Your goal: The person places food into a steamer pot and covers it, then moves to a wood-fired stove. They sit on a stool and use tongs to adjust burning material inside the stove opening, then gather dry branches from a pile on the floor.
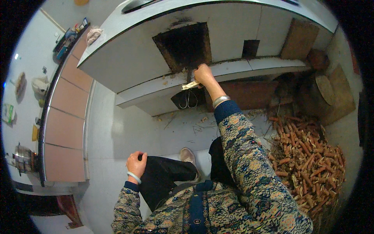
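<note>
My right hand is closed around a pale, dry strip, possibly corn husk, just in front of the stove's dark firebox opening. Beside that hand, a pair of metal tongs rests across the white ledge. Two loop handles of the tongs hang over the ledge's front, and their far part runs toward the opening. On my bent left knee lies my left hand, holding nothing, its fingers curled over the black trouser leg and partly hidden. No flame shows inside the opening.
A large heap of corn cobs covers the floor at my right. Husk scraps and twigs litter the tiles below the ledge. A pink-fronted counter stands at left, with a glass-sided pot. A cloth lies on the stove's corner.
</note>
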`<state>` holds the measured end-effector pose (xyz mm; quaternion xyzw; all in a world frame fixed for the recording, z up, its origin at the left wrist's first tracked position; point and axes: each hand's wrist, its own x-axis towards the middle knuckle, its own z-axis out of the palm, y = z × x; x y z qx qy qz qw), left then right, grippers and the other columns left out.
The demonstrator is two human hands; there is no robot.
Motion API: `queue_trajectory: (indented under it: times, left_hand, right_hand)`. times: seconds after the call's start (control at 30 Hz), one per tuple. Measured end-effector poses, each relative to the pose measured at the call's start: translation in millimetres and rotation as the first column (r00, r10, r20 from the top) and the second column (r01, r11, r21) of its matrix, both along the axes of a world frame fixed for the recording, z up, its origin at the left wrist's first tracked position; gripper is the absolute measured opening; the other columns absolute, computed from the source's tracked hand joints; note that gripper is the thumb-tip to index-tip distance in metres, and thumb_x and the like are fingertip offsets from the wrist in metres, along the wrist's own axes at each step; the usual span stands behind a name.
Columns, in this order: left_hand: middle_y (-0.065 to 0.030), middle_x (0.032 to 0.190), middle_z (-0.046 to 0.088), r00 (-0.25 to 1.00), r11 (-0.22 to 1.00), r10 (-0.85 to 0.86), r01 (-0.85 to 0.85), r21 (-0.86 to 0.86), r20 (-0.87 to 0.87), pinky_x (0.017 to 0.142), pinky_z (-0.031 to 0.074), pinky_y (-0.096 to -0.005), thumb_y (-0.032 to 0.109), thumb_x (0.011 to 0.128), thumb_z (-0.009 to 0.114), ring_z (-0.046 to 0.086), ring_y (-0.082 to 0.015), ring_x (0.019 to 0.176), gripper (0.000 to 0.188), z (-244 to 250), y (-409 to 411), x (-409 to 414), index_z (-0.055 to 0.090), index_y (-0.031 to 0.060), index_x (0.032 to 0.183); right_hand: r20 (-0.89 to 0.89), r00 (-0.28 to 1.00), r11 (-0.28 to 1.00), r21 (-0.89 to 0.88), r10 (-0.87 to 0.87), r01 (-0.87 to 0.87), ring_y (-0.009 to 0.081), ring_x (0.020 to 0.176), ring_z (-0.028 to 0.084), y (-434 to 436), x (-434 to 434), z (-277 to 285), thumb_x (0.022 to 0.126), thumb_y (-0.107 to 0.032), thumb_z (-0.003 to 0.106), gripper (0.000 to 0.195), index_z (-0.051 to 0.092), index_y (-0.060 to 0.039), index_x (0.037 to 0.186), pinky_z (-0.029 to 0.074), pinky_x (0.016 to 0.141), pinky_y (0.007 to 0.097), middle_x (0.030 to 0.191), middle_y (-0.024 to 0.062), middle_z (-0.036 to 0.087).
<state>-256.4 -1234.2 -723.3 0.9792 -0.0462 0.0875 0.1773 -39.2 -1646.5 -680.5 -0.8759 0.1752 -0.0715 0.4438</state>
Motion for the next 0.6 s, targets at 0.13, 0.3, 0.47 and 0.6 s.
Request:
queue_trajectory:
  times: [0.13,0.3,0.47,0.6]
  left_hand:
    - [-0.017,0.08,0.066,1.0,0.999,-0.012,0.013,-0.044,0.01,0.071,0.05,-0.044,0.032,0.081,0.067,0.063,-0.0343,0.078,0.027,2.0,0.1,-1.6,0.068,0.0051,0.082]
    - [-0.0166,0.079,0.066,1.0,1.0,0.012,-0.012,-0.01,0.022,0.07,0.05,-0.0442,0.033,0.081,0.067,0.063,-0.0347,0.078,0.027,0.5,3.0,-1.5,0.068,0.0057,0.082]
    - [-0.0164,0.08,0.066,1.0,0.999,0.027,-0.027,-0.024,0.009,0.07,0.05,-0.0446,0.033,0.081,0.067,0.063,-0.0351,0.078,0.027,-2.2,0.8,-2.4,0.069,0.0061,0.082]
    - [-0.0166,0.08,0.066,1.0,1.0,0.011,-0.011,-0.025,0.005,0.07,0.05,-0.0445,0.034,0.081,0.066,0.063,-0.0349,0.079,0.028,0.8,2.1,0.0,0.069,0.0061,0.082]
  right_hand:
    - [0.145,0.98,0.95,0.3,-0.138,0.09,0.0364,0.092,0.066,7.3,4.7,-9.3,0.086,-0.017,0.062,0.029,0.064,0.0081,0.099,0.053,0.078,0.0428,0.097,0.0249,0.067]
    - [0.089,0.991,0.916,0.398,-0.098,0.055,0.0395,0.092,0.065,4.0,14.9,-21.7,0.083,-0.015,0.065,0.028,0.063,0.0098,0.097,0.052,0.079,0.0439,0.1,0.028,0.065]
    - [0.202,0.972,0.988,0.121,-0.119,0.096,0.035,0.076,0.067,15.4,4.8,-24.5,0.087,-0.015,0.06,0.024,0.063,0.0083,0.086,0.052,0.07,0.0457,0.077,0.0239,0.066]
    - [0.323,0.938,0.988,-0.036,-0.128,0.147,0.039,0.077,0.066,16.8,-0.6,-12.9,0.087,-0.016,0.06,0.025,0.062,0.0082,0.083,0.051,0.069,0.0462,0.076,0.0253,0.065]
